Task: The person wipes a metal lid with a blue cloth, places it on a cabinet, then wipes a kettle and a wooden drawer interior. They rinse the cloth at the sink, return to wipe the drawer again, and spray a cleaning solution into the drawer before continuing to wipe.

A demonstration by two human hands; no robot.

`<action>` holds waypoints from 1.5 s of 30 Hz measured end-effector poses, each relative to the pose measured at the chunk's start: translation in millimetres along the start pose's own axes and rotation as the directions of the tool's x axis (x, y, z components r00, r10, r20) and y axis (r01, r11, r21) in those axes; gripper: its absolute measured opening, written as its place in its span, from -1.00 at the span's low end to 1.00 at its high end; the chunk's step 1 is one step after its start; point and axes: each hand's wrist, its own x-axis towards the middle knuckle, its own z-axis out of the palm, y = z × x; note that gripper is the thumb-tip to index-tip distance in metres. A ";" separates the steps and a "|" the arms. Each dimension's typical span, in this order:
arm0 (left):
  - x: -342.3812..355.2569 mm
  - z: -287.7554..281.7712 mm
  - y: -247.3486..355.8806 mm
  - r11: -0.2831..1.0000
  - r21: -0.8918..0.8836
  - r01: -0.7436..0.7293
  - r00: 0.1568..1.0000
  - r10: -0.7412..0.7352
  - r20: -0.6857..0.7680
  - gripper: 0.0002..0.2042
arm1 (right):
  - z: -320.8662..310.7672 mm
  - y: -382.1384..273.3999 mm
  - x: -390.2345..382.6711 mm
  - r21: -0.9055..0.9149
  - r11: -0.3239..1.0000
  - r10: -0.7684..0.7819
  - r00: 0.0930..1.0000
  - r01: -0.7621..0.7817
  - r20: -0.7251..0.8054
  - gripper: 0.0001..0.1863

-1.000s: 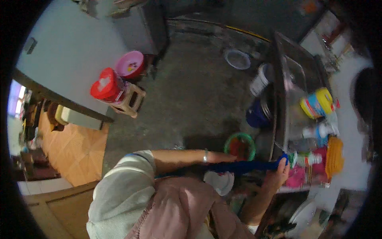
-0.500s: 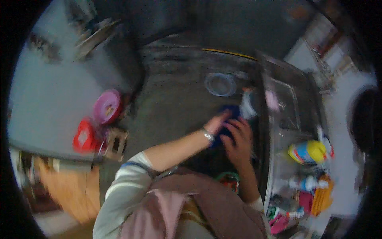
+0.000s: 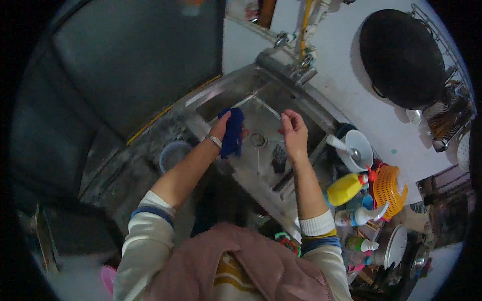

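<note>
My left hand (image 3: 220, 129) is closed round a crumpled dark blue cloth (image 3: 232, 135), which hangs down over the left side of the steel sink (image 3: 246, 168). The thumb lies on top of the cloth and some fingertips show at its right edge. Apart from it, my right hand (image 3: 295, 134) is over the right part of the basin, its fingers curled together in a pinch. Whatever they hold, if anything, is too small to make out. Between the hands lies the round drain (image 3: 258, 140).
Taps (image 3: 304, 70) stand behind the sink. To the right are a white bowl (image 3: 357, 150) with a spoon, a yellow bottle (image 3: 345, 189), a spray bottle (image 3: 356, 216) and an orange basket (image 3: 389, 190). A large black wok (image 3: 401, 59) leans farther back. A basin (image 3: 174, 155) sits on the floor at left.
The view has swung right, from the floor to the sink. My hands, together at the blue cloth before, are now apart: the left keeps the cloth, the right has let go.
</note>
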 end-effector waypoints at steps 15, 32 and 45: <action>356.8 50.9 102.0 0.941 0.156 0.299 0.942 -0.318 0.112 -0.45 | 84.0 -37.6 397.5 -0.902 0.431 -0.261 0.960 0.018 -0.106 -0.37; 395.9 78.7 98.0 0.803 0.586 0.111 0.939 -0.278 0.204 -0.33 | 85.2 121.6 330.6 -0.346 0.906 0.079 0.901 -0.243 -0.427 -0.58; 377.9 39.7 118.7 0.844 0.275 0.461 0.821 -0.523 0.228 -0.50 | 92.9 177.5 367.8 -0.508 0.846 0.014 0.958 -0.164 -0.286 -0.61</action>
